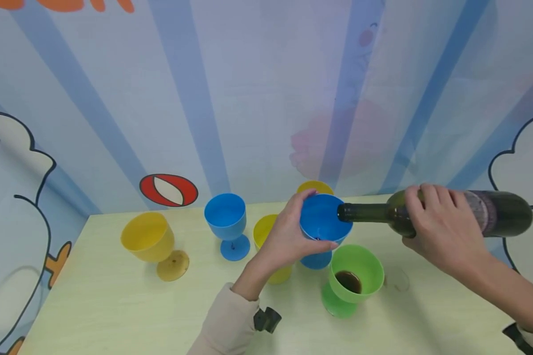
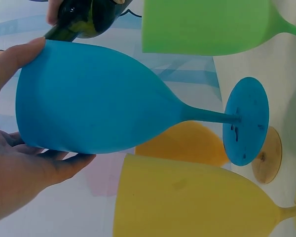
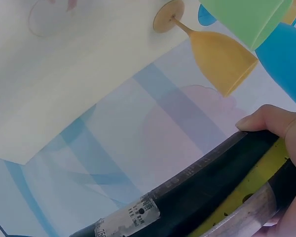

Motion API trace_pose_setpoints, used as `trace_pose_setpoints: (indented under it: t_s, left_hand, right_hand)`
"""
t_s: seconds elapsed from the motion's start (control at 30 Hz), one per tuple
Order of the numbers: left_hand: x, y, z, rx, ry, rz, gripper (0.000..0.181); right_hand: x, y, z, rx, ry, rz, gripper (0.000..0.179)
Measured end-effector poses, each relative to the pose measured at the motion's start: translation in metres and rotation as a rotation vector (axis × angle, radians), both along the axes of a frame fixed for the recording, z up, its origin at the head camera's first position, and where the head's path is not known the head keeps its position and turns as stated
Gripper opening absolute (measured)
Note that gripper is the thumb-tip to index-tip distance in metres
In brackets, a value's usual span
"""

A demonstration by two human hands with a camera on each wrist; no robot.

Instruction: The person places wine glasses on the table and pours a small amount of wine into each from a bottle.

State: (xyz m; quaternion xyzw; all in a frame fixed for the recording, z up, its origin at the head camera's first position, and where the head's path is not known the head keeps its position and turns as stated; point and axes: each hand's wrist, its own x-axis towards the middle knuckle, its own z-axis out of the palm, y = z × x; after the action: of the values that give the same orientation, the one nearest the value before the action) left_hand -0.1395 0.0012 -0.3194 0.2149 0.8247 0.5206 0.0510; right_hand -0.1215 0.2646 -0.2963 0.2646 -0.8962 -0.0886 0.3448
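Note:
My left hand (image 1: pixel 288 231) holds a blue goblet (image 1: pixel 322 214) round its bowl, the thumb on the near side. In the left wrist view the goblet (image 2: pixel 103 98) shows its bowl, stem and spotted round foot. My right hand (image 1: pixel 444 229) grips a dark green wine bottle (image 1: pixel 508 214), tipped nearly level, its neck pointing left. The bottle's mouth is at the right rim of the blue goblet. I cannot tell whether liquid is flowing. Nearest in front stands a green goblet (image 1: pixel 370 271) with dark liquid in it.
A yellow goblet (image 1: pixel 266 229) stands partly hidden behind my left hand, and another yellow goblet (image 1: pixel 315 187) behind the held one. Further left are a blue goblet (image 1: pixel 225 217) and a yellow goblet (image 1: pixel 146 239). A wet ring marks the pale table (image 1: pixel 115 315) right of the green goblet.

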Motion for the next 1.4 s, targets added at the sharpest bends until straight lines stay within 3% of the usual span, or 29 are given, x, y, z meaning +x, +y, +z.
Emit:
trace_pose_setpoints:
  t_s: [0.33,0.83,1.4]
  left_hand:
    - [0.0,0.0,0.001,0.001,-0.005,-0.002,0.089]
    - [0.001,0.001,-0.001,-0.002,0.008,0.003,0.087]
    - [0.002,0.002,-0.005,-0.011,0.001,0.01,0.088]
  right_hand:
    - [0.002,-0.001,0.006,0.054,-0.023,-0.041,0.081]
    - [0.002,-0.003,0.012,0.089,0.0,-0.005,0.081]
    - [0.002,-0.003,0.011,0.133,-0.006,-0.031,0.084]
